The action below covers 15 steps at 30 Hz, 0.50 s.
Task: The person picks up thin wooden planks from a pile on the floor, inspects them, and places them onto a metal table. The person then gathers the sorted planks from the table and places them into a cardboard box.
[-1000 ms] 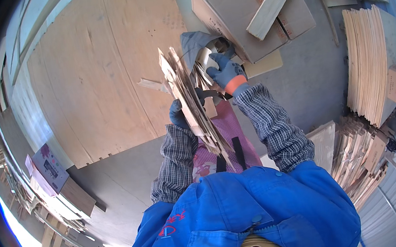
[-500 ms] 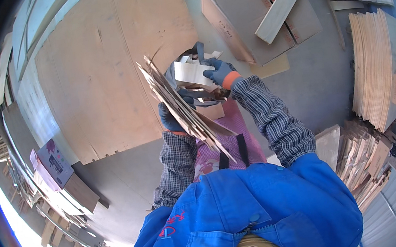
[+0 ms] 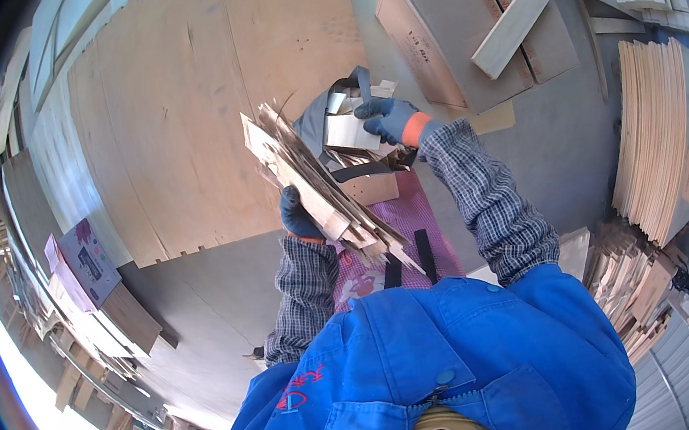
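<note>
A bundle of long, thin wood veneer strips (image 3: 316,186) with splintered ends is gripped in my left hand (image 3: 300,213), which wears a dark glove. Just right of the bundle stands a grey bag (image 3: 315,127) with handles, full of wood scraps. My right hand (image 3: 390,120), gloved with an orange cuff, reaches over the bag's opening. Its fingers close on the edge of a pale flat wood piece (image 3: 351,132) lying among the scraps. The left fingertips are partly hidden behind the bundle.
A large plywood sheet (image 3: 173,124) lies to the left. Beyond the bag is a big cardboard box (image 3: 461,40) with a wood board (image 3: 510,29) on top. Stacked veneer sheets (image 3: 650,138) and a scrap pile (image 3: 635,288) stand at the right. A purple-printed box (image 3: 88,265) sits far left.
The veneer bundle has turned, showing more of its broad faces, and has shifted slightly right at its lower end. My right hand stays at the pale piece in the bag.
</note>
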Each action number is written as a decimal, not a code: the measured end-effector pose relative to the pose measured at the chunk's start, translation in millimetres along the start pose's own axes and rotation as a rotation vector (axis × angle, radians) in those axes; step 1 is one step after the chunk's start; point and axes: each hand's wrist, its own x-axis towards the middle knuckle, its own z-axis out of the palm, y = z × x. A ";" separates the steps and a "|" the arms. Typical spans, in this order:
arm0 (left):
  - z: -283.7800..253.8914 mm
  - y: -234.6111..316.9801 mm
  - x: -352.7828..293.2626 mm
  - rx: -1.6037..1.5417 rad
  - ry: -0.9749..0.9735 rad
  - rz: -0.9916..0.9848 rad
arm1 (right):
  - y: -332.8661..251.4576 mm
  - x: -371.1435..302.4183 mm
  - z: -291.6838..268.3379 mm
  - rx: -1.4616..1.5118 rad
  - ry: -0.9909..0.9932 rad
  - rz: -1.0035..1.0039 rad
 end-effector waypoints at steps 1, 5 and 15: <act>-0.3 0.6 -3.3 -0.002 0.003 -0.002 | 0.9 3.3 5.2 -0.068 0.010 -0.059; -3.6 2.4 -15.7 -0.018 0.010 -0.023 | -18.8 13.1 20.2 -0.417 -0.104 -0.171; -22.9 0.1 -25.1 -0.026 0.071 0.053 | -33.3 6.0 28.9 -0.743 -0.126 -0.230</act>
